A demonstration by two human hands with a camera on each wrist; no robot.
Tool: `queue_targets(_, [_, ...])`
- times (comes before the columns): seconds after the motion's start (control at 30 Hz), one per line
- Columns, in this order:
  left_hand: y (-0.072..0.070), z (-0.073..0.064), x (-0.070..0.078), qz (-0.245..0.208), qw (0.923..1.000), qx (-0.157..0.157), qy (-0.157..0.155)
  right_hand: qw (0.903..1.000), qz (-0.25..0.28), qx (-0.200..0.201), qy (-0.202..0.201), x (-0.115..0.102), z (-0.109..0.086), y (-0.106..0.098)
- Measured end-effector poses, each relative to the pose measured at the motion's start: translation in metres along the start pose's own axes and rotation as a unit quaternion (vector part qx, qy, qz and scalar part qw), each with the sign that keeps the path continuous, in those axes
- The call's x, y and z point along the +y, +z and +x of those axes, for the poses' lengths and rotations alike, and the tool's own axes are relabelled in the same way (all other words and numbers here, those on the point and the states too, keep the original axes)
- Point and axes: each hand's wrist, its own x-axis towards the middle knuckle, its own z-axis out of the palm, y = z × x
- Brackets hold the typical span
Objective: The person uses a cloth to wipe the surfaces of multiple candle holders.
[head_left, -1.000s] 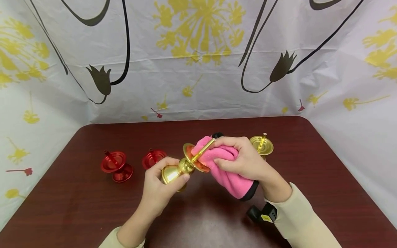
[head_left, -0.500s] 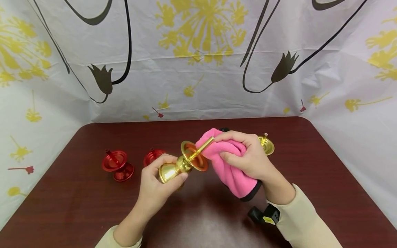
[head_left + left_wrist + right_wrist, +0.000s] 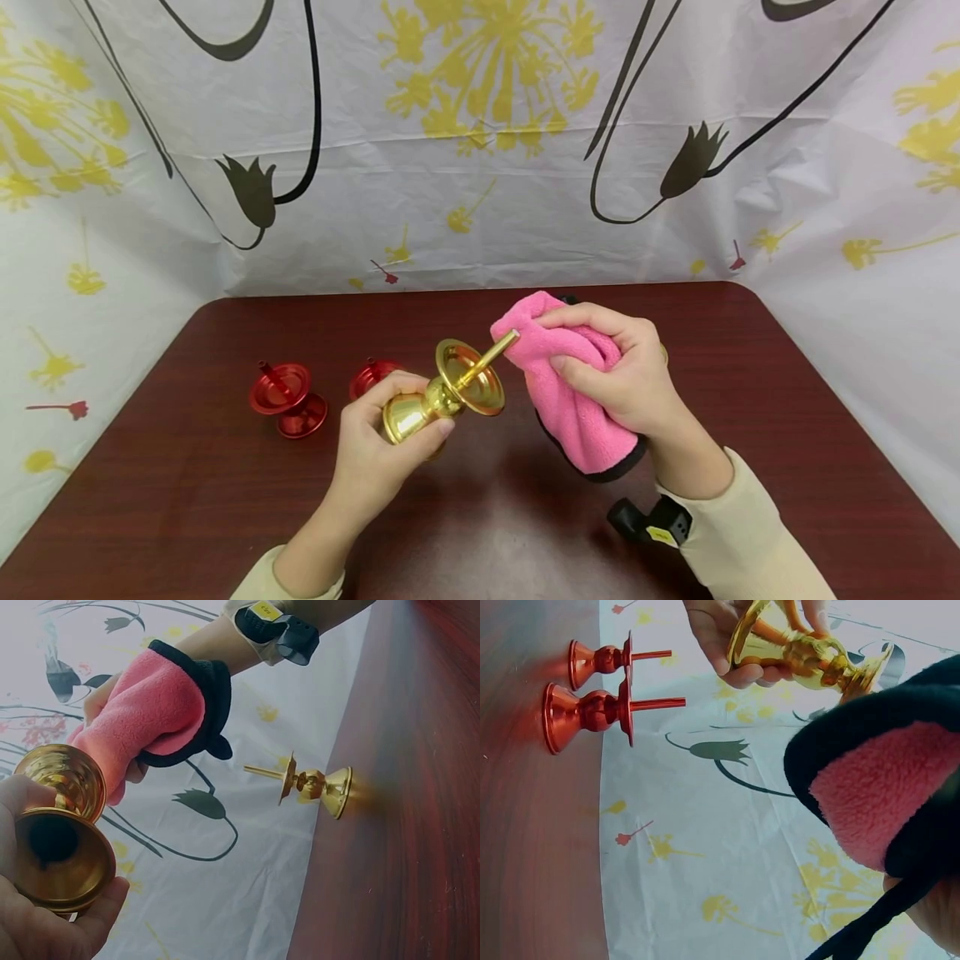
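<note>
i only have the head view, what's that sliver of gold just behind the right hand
Observer: A second gold candlestick, standing upright on the table; the left wrist view shows it whole.
Operator: and the red candlestick partly hidden by the left hand, is it upright
Observer: Yes, the right wrist view shows both red candlesticks upright.
Operator: what about the underside of the held candlestick
Observer: The left wrist view shows its base is hollow.

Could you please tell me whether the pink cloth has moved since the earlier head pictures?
Yes: the pink cloth has shifted up and rightward in the head view, judged against the far edge of the table.
</note>
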Motion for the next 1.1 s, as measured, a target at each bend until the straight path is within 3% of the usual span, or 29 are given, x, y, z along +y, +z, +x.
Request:
queue_targets(0.13, [0.0, 0.0, 0.0, -0.007, 0.9999, 0.009, -0.001, 0.9992, 0.006, 0.029, -0.025, -0.001, -0.001, 0.004])
queue_targets(0.37, [-0.001, -0.001, 0.003, -0.043, 0.9981, 0.019, -0.04, 0.9958, 0.01, 0.061, -0.067, 0.001, -0.005, 0.017])
queue_targets(0.5, [-0.001, 0.0, 0.007, -0.064, 0.9953, 0.031, -0.066, 0.9951, 0.009, 0.044, -0.088, 0.001, -0.008, 0.022])
queue_targets(0.6, [-0.001, 0.001, 0.01, -0.078, 0.9928, 0.039, -0.082, 0.9954, -0.022, 0.017, -0.092, -0.001, -0.01, 0.025])
queue_targets(0.77, [-0.001, 0.001, 0.011, -0.077, 0.9918, 0.042, -0.093, 0.9922, -0.074, -0.018, -0.099, -0.004, -0.011, 0.031])
queue_targets(0.87, [-0.001, 0.002, 0.01, -0.071, 0.9917, 0.041, -0.099, 0.9927, -0.067, -0.028, -0.097, -0.003, -0.01, 0.033])
queue_targets(0.97, [-0.002, 0.002, 0.008, -0.065, 0.9927, 0.04, -0.094, 0.9934, -0.064, -0.038, -0.087, -0.003, -0.01, 0.033])
queue_targets(1.1, [-0.003, 0.001, 0.006, -0.04, 0.9967, 0.035, -0.062, 0.9919, -0.082, -0.05, -0.084, -0.002, -0.008, 0.031])
